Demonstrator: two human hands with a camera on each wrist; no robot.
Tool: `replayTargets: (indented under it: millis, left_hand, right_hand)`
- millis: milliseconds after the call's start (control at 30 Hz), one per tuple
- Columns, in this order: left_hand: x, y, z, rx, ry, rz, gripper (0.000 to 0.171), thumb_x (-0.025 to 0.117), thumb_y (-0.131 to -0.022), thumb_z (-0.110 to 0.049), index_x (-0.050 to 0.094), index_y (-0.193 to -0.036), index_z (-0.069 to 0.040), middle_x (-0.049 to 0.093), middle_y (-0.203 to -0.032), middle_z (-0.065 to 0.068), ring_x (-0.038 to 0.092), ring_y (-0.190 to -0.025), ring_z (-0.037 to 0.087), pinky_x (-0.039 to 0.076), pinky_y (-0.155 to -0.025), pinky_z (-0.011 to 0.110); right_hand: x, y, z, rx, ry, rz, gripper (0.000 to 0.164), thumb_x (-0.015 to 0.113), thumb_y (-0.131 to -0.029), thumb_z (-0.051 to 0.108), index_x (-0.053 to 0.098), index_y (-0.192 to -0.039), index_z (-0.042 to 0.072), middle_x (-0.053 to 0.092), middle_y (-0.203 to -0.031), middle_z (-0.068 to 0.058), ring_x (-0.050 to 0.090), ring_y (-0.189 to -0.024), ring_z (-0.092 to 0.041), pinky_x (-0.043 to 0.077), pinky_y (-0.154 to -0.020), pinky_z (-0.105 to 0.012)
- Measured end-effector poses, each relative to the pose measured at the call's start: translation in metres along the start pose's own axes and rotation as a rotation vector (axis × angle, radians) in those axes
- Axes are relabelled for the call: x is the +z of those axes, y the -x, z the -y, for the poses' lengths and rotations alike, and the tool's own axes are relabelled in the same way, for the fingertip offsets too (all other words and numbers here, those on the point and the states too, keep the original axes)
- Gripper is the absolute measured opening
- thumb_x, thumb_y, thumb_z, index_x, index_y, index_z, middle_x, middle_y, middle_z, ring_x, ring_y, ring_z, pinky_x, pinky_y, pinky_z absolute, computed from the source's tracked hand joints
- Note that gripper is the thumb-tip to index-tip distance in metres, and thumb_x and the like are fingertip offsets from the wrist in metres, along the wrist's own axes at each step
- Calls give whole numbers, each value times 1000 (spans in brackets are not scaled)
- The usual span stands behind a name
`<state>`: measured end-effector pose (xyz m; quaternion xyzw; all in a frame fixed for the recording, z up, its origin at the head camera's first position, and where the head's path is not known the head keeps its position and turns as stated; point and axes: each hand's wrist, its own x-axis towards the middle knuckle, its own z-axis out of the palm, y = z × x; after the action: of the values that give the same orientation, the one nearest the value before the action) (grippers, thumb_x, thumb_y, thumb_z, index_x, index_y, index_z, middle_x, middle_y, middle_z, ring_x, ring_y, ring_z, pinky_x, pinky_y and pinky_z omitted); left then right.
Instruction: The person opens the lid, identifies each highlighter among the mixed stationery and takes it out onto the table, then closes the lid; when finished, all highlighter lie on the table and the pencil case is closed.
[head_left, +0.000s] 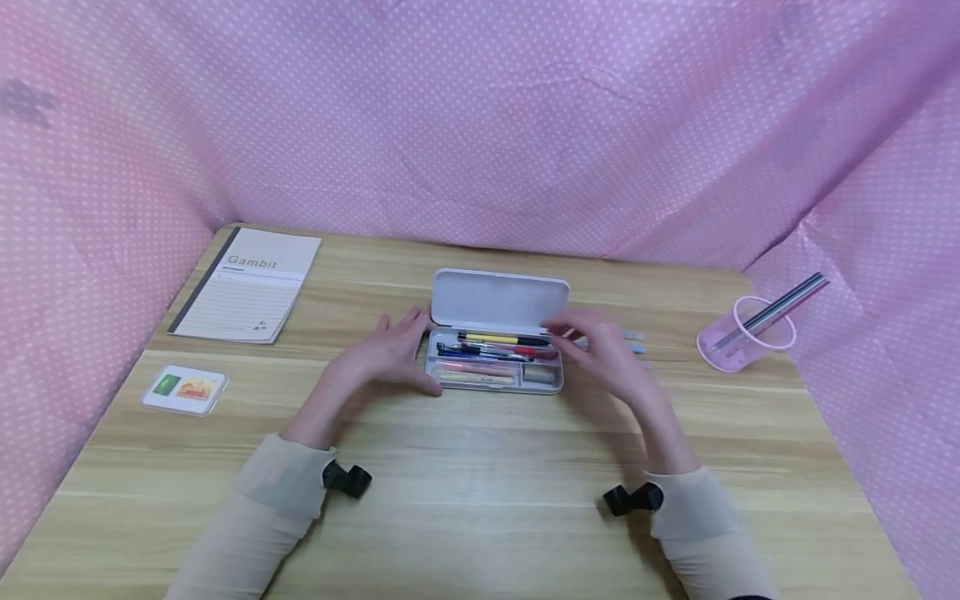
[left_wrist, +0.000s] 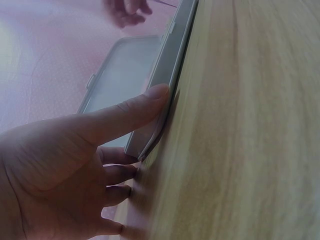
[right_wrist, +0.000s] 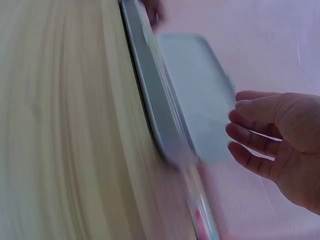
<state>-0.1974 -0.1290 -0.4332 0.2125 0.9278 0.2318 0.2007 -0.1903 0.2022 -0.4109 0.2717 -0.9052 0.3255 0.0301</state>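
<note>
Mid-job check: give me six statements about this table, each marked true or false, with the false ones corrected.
1. The pencil case is open. True.
2. In the head view, the notebook lies right of the pencil case. False: it lies to the left.
3. The left hand touches the notebook. False: it touches the pencil case.
4. A yellow-and-black pen lies inside the pencil case. True.
5. The pink cup is empty. False: it holds thin sticks.
6. The right hand holds nothing. True.

We've got white-dotted pink cloth walling off back and both sides, creased in places. Pale wood-grain tabletop runs up to it, far corners rounded. Light reads soft, diffuse.
</note>
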Motion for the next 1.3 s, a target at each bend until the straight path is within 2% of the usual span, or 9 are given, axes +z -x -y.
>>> replayTargets:
  millis: [100,333,600,900,1033,1300]
  left_hand:
    - [0,0,0,-4,5,3,102,81,-62,-53,30,-140,-13,7,-158,21,2,-148,34,-5,-117,62]
    - [-2,1,-2,-19,8,2,100,81,-62,-52,31,-138,-13,6,-158,21,1,-148,33,-5,-118,60]
    - [-1,0,-1,-17,6,7,101,81,-61,-54,30,-139,-14,6,-159,20,1,-148,32,-5,-117,60]
    - [-2,0,0,-14,-3,2,100,81,-62,-53,31,-138,-12,7,-158,22,3,-148,34,-3,-117,62]
    - [-2,0,0,-16,3,6,99,81,-62,-53,31,-138,-13,7,-158,22,2,-148,34,-4,-117,62]
    - [0,-1,0,-5,14,3,98,81,-61,-53,33,-137,-14,8,-158,21,2,-148,34,-4,-117,62]
  right_hand:
    - [12,-10,14,-42,-40,23,26,64,-88,9,66,-114,10,69,-109,-5,65,-93,-15,58,-78,-35]
    - [33,-23,37,-81,-103,67,26,66,-87,11,66,-113,11,68,-109,-4,64,-95,-16,57,-79,-32]
    - [41,-20,41,-76,-27,160,28,66,-88,18,65,-116,15,67,-109,-1,62,-98,-13,54,-86,-36]
    - [50,-21,45,-90,49,243,29,67,-87,17,66,-115,17,68,-111,5,61,-102,-7,52,-92,-30]
    - [53,-21,46,-62,68,284,29,67,-87,18,65,-116,19,67,-113,8,60,-106,-5,50,-96,-29]
    - [54,-19,47,-57,94,301,27,66,-87,14,66,-114,19,67,-113,6,60,-107,-7,51,-96,-29]
